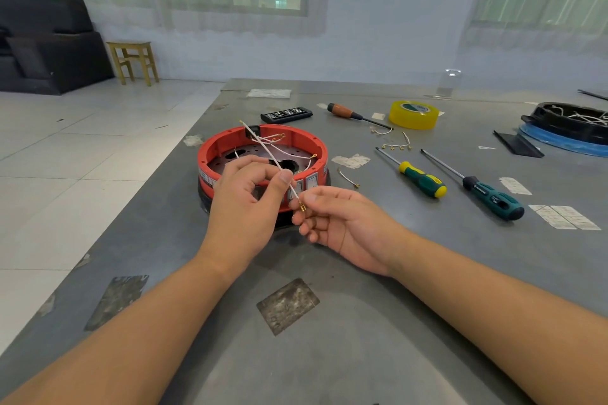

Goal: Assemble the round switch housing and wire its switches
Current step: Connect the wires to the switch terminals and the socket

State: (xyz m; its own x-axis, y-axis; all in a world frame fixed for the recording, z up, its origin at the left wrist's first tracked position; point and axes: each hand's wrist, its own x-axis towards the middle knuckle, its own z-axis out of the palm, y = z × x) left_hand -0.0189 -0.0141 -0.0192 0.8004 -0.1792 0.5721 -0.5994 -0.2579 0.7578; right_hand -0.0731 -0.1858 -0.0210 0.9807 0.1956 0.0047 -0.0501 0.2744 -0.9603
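Two bare hands are working a thin white wire [271,159] above a red round switch housing [263,154] that is sitting on a grey tabletop [362,322], toward its left side. The left hand [245,204] is pinching the wire between thumb and curled fingers partway along its length, and in doing so is covering the near left part of the housing rim; the right hand [342,223] is pinching the wire's lower end, where a small brass terminal [301,207] is showing at the fingertips, its remaining fingers loosely curled. The wire's long axis is running diagonally, from the terminal at lower right up and back to the far left, its upper end crossing the housing's far rim beside a tangle of other white leads that is hard to separate strand by strand. White rocker switches [304,186] on the housing's near wall are partly hidden behind the fingers. To the right, three screwdrivers are lying apart: a yellow-green one [422,179], a dark teal one [493,199] and a wooden-handled one [343,111], beside a roll of yellow tape [413,114]. A second black housing [572,122] is being cut off by the right frame edge. The tabletop's left edge is running close to the red housing, while bare surface is lying open nearer the person.
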